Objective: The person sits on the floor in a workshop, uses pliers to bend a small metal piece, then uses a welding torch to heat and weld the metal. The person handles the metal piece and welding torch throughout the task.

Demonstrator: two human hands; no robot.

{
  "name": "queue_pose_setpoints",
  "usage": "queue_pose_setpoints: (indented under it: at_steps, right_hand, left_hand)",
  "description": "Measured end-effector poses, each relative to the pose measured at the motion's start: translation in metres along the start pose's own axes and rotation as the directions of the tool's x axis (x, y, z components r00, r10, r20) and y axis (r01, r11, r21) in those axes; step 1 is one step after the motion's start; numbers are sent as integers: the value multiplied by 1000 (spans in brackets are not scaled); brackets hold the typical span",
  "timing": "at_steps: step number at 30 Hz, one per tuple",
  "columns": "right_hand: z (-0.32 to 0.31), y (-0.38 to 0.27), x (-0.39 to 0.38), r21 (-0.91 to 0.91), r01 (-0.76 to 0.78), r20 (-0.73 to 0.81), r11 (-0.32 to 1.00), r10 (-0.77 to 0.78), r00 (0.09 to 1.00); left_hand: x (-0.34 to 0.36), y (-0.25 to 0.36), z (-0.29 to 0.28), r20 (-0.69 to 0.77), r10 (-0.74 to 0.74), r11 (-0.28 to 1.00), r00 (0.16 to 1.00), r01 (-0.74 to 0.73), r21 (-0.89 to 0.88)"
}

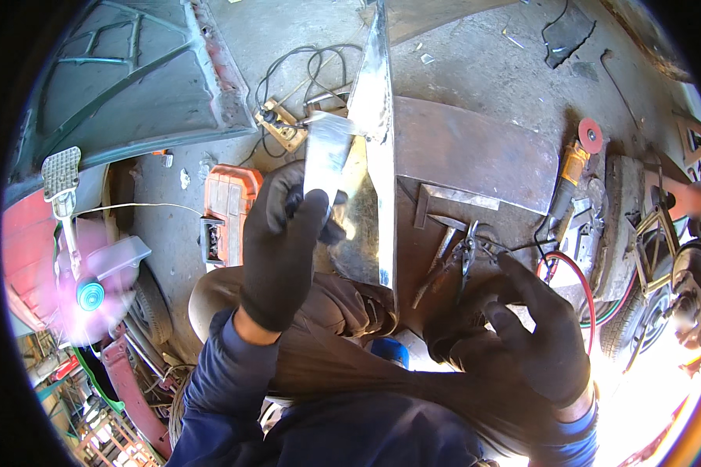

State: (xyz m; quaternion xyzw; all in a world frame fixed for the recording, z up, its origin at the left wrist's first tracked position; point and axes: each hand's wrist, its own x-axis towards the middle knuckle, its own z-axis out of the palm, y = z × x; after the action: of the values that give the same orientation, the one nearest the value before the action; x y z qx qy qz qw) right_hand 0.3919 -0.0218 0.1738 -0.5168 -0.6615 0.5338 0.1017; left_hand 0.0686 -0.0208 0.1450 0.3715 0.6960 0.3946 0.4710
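1. Clock face read from the middle of my view. Green-grey framed panel at 10 o'clock, the biggest thing I have.
2. Tall bright metal sheet, nearly edge-on to me, runs from the centre to 12.
3. Brown flat sheet on the floor, 2 o'clock.
4. Pink fan, between 8 and 9; blades blurred.
5. Orange toolbox, between 9 and 10, near the left wrist. Lid looks down; I can't see the contents. Any lettering on it is too small for me to read.
6. Angle grinder, yellow and dark, red disc uppermost, between 2 and 3.
7. Right hand, dark glove, 4 o'clock: fingers loosely spread and part bent, index reaching toward 2.
8. Left hand, dark glove, 9 o'clock, close in: pinching the metal strip at its lower end, thumb across the near face, fingers curled behind.
9. That strip stands up beyond the thumb, free end toward 12, just beside the bright sheet. I can't tell whether they touch.
10. Socket block, 11 o'clock, black plug seated in it.
11. Pliers, just past 3, near the right index.
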Motion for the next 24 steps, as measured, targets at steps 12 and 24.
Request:
queue_pose_setpoints:
  at_steps: [12, 24]
  right_hand:
    - [0, -34, -11, 476, -99, 91, 874, 63, 994]
    - [24, -35, -16, -449, 391, -95, 803, -478, 873]
  left_hand:
    - [-50, 16, 17, 722, 275, 782, 634, -585, 215]
    - [-57, 3, 16, 437, 342, 673, 832, -541, 505]
